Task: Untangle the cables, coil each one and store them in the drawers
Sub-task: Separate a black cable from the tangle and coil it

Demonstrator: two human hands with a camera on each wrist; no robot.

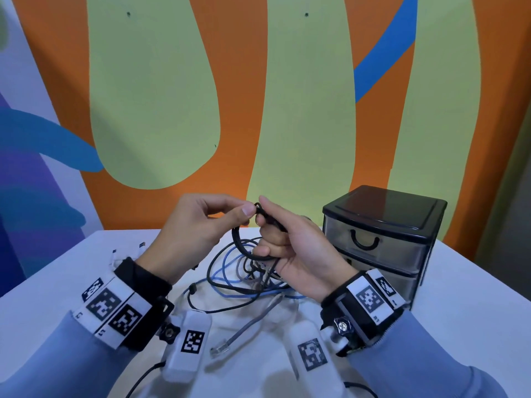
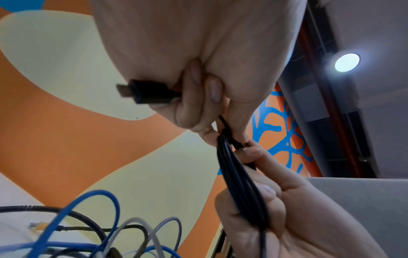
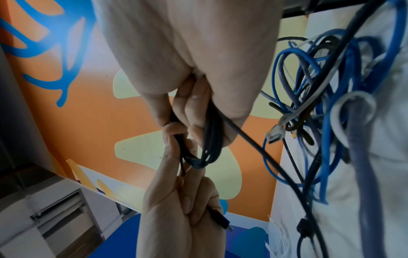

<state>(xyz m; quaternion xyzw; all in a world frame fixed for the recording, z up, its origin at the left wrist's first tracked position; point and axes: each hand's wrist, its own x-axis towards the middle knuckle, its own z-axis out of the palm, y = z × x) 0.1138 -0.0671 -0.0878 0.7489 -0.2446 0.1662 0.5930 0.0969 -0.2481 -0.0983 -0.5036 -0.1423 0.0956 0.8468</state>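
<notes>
A: Nearest the camera?
B: Grey cable (image 1: 249, 324) with a clear plug on the white table (image 1: 459, 326), then the tangle of blue, black and grey cables (image 1: 244, 278), in a heap between the wrists.

A: Hands?
B: Both raised over the tangle. Right hand (image 1: 298, 251) has its fingers curled round the black cable coil (image 1: 244, 248), several loops bunched in the fist. Left hand (image 1: 189, 228) pinches that cable's loose end with thumb and forefinger; the black plug (image 2: 145, 93) sticks out past its curled fingers. Fingertips of both hands meet at the top of the coil.

A: Behind that?
B: Black drawer unit (image 1: 382, 239), right of the hands, at the table's far edge; the top drawer looks closed. Orange and green wall (image 1: 301, 110) beyond.
</notes>
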